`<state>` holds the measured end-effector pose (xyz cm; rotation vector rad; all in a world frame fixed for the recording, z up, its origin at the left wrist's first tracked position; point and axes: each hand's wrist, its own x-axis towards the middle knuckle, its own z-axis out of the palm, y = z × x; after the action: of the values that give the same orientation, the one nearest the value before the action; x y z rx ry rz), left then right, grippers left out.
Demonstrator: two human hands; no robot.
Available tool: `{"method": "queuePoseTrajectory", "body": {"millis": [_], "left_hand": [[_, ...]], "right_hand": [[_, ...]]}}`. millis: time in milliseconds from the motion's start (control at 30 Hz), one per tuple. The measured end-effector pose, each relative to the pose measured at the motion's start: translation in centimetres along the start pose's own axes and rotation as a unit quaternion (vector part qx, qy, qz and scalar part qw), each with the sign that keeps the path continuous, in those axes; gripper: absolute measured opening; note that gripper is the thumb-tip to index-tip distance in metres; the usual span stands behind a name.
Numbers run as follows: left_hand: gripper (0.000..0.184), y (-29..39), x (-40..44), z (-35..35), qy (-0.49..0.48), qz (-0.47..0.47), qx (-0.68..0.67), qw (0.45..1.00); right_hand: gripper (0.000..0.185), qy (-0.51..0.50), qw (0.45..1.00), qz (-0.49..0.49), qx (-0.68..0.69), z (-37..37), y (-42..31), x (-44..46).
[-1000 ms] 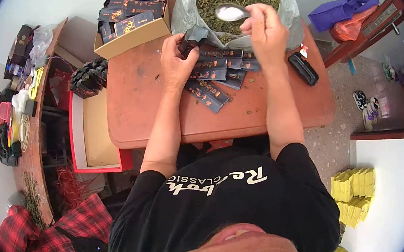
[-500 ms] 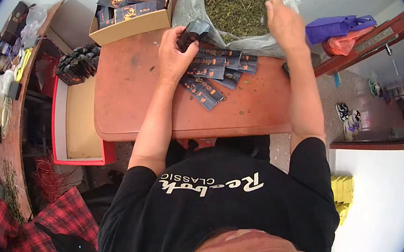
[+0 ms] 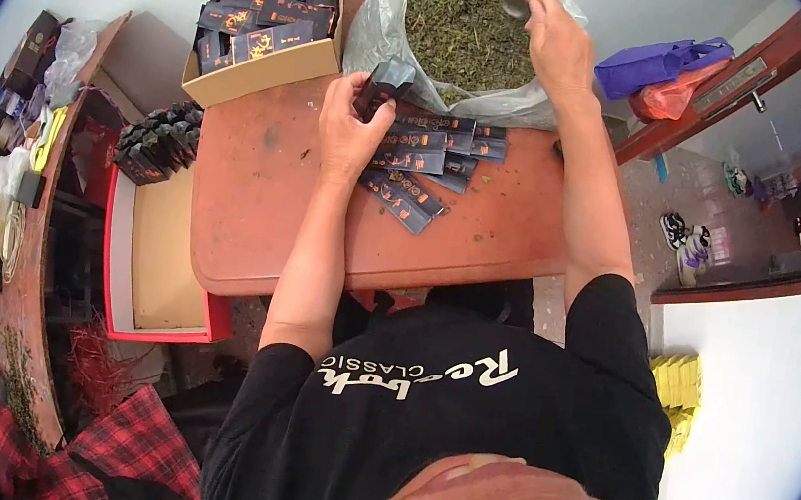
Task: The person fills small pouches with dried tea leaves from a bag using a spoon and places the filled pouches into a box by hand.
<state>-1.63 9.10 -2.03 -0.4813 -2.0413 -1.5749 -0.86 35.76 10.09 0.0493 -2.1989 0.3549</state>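
One black packet [image 3: 388, 87] is clamped between the thumb and bent fingers of the left hand [image 3: 350, 129]. From that hand, flat dark sachets [image 3: 414, 152] lie overlapped on the table [image 3: 504, 223] at three o'clock, and a carton [image 3: 267, 71] filled with similar ones stands at ten. Toward two o'clock, the right hand [image 3: 558, 51] has its fingers closed on a spoon [image 3: 516, 5], its bowl over dried leaves [image 3: 467, 33] in a clear plastic bag [image 3: 378, 22].

The left hand [image 3: 351, 132] and right hand [image 3: 559, 52] reach forward, fingers curled.
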Motion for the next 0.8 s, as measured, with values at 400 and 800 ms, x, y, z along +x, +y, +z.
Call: {"method": "queuePoseTrajectory", "body": {"millis": [400,800], "left_hand": [[0.037,0.9,0.1,-0.2,-0.004,-0.012,-0.016,1.000],[0.036,1.0,0.0,-0.2,-0.007,-0.033,-0.030,0.999]], "right_hand": [[0.018,-0.020,0.994,-0.095,0.051,2.2,-1.9,-1.3],[0.017,-0.039,0.990,-0.114,0.077,4.6,-0.4,-2.0]]}}
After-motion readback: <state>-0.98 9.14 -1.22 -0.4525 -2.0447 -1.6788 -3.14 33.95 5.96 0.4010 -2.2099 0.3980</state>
